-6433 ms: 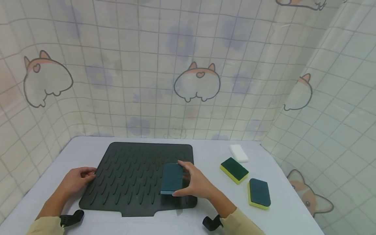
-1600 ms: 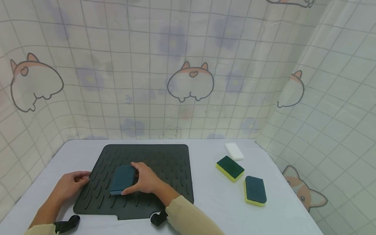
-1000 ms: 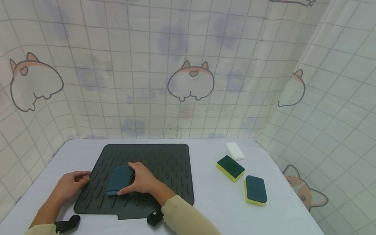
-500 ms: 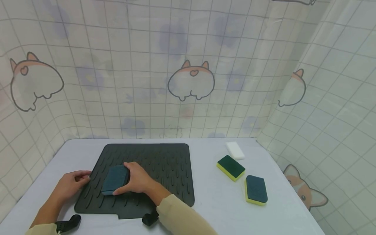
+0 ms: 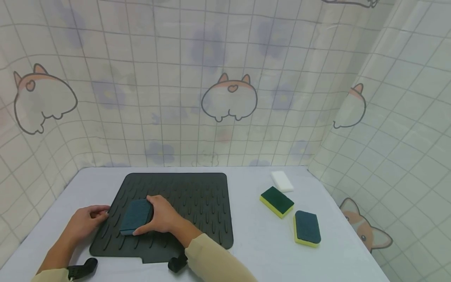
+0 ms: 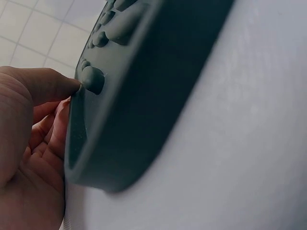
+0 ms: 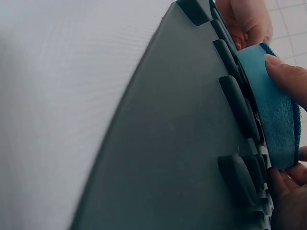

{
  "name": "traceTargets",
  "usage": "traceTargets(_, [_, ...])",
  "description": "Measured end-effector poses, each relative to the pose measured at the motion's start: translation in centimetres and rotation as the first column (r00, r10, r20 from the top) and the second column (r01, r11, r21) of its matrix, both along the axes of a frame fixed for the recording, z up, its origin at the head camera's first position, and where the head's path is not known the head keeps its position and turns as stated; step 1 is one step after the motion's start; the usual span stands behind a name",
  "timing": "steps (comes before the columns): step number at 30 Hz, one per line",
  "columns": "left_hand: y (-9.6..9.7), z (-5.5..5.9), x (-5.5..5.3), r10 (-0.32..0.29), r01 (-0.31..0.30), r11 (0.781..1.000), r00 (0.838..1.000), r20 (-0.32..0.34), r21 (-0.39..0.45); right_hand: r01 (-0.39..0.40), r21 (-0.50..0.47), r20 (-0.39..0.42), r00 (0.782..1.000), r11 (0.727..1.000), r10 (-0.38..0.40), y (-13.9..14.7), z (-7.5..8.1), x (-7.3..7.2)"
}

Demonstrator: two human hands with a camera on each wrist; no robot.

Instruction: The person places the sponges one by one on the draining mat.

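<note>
A dark grey-green ridged drying mat lies on the white table. My right hand grips a dark-blue-topped sponge over the mat's left half, thumb on the near side and fingers on the far side. In the right wrist view the lighter blue side of the sponge faces the camera, its underside against or just over the ridges. At the mat's left edge is my left hand. The left wrist view shows its thumb on the mat's raised rim and curled fingers against the outside, pinching the edge.
Right of the mat lie a green-and-yellow sponge, another yellow sponge with a dark blue-green top, and a white block. A grid-patterned curtain with cartoon corgis hangs behind and beside the table.
My right hand has carried the blue sponge leftward across the mat from its right side, slowing to a slight shift lately. My left hand keeps its place at the mat's edge.
</note>
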State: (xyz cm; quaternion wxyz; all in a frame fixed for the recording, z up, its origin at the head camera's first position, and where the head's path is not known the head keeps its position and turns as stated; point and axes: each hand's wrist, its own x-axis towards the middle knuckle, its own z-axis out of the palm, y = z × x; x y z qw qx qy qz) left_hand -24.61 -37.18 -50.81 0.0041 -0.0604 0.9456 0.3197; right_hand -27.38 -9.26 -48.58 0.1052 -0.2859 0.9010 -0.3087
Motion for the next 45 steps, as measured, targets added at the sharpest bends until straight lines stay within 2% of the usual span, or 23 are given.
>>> traceTargets(13, [-0.1,-0.2,-0.2,0.009,-0.009,1.000,1.000,-0.005,-0.006,0.028,0.034,0.016,0.999,0.999,-0.028,-0.1,0.2,0.1])
traceTargets(27, [-0.1,-0.3,-0.2,0.012,-0.012,1.000,1.000,-0.007,-0.004,0.024,0.037,0.006,1.000,0.999,-0.024,0.0,0.2,0.3])
traceTargets(45, [-0.3,-0.3,-0.2,-0.009,0.009,1.000,1.000,-0.006,-0.017,0.034,-0.043,0.062,0.998,0.999,-0.031,1.3,0.6,1.0])
